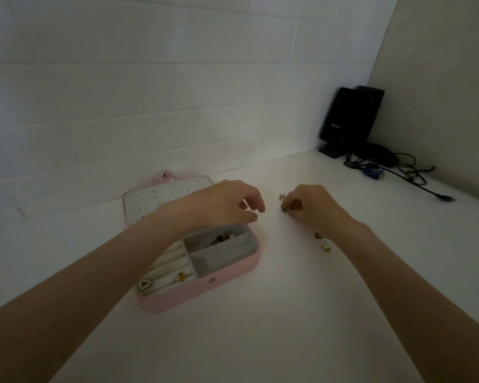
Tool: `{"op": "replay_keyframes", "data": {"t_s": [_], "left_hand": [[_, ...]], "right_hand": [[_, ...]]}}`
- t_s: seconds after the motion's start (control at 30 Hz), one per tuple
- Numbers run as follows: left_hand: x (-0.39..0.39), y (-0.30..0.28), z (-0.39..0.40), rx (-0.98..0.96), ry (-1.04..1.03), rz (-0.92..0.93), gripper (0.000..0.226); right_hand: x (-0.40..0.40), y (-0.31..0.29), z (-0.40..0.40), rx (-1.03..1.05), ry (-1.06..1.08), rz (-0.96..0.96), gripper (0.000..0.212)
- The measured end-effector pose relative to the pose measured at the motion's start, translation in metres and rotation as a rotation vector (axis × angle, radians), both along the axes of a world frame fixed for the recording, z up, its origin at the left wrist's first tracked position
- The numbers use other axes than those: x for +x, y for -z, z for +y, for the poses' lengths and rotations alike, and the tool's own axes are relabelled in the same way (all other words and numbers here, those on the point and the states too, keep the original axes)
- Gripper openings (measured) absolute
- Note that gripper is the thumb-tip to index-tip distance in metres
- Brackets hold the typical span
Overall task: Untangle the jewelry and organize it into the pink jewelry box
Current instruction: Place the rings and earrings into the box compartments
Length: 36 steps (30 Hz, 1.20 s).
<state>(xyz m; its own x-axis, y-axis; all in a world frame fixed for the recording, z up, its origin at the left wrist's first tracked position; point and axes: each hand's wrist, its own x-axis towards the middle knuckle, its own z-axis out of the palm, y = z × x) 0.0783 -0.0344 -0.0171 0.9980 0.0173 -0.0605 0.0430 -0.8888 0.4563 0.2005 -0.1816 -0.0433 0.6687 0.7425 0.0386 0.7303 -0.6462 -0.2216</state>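
progress is partial. pink jewelry box (205, 283) lies open on the table (260, 327), with several pieces already in its compartments. 3 small pieces (319, 235) remain loose on the table beside it. right hand (310, 203) pinches a small piece — left hand (227, 203) hovers over the box, fingers loosely curled, holding nothing.

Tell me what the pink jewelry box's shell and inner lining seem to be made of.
The pink jewelry box shell looks like smooth matte faux leather, with a metal snap; plastic is possible. The inner lining looks like pale grey velvety fabric, soft and without shine.
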Motion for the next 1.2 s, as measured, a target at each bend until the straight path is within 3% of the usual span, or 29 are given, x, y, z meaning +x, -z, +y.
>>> {"op": "replay_keyframes", "data": {"t_s": [0.13,0.43,0.7,0.77,0.9,1.07,1.13,1.2], "left_hand": [[0.002,0.004,0.003,-0.014,-0.005,-0.012,0.017],[-0.003,0.010,0.009,-0.085,-0.038,-0.118,0.017],[-0.016,0.005,0.005,-0.176,-0.094,-0.258,0.016],[-0.023,0.006,0.006,-0.237,-0.136,-0.313,0.014],[-0.036,0.001,0.002,-0.354,-0.160,-0.391,0.022],[-0.067,-0.015,0.020,-0.437,-0.275,-0.464,0.010],[-0.082,-0.015,0.030,-0.429,-0.306,-0.449,0.009],[-0.094,-0.012,0.042,-0.451,-0.362,-0.427,0.007]], "right_hand": [[0.003,0.006,-0.004,0.122,0.014,-0.026,0.020],[0.000,0.002,-0.003,0.031,-0.016,0.027,0.014],[-0.015,0.004,0.001,0.109,-0.017,-0.070,0.010],[-0.022,-0.010,0.003,0.246,0.015,0.061,0.007],[-0.050,-0.043,0.011,0.470,-0.031,0.608,0.006],[-0.080,-0.048,0.038,0.617,-0.110,0.989,0.008],[-0.091,-0.046,0.050,0.627,-0.139,1.100,0.009],[-0.103,-0.043,0.064,0.649,-0.153,1.049,0.005]]}}
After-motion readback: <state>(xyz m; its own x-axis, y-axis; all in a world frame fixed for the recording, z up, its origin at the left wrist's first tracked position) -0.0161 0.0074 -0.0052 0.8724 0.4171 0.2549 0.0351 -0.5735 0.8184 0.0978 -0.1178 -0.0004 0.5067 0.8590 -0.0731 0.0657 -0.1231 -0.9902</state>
